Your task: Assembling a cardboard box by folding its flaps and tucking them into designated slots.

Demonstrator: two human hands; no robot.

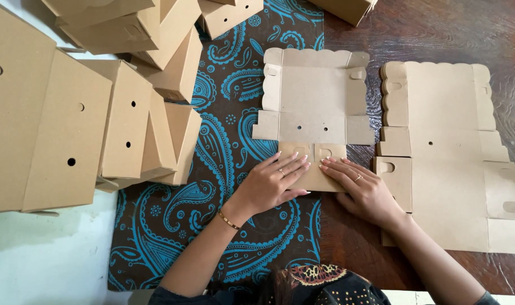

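On the paisley cloth [223,186], we press our left hand [271,183] and right hand [362,189], fingers flat and spread, onto the flat box blank [313,107], creasing its near flap; next comes folding the side walls up.

A dark wooden table [438,34] carries a paisley cloth [229,169] and flat cardboard box blanks [447,152].

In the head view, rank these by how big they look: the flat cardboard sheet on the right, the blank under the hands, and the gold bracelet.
1. Flat cardboard sheet on the right: looks largest.
2. Cardboard blank under both hands: somewhat smaller, its near flap folded over.
3. Gold bracelet on the left wrist: by far the smallest.
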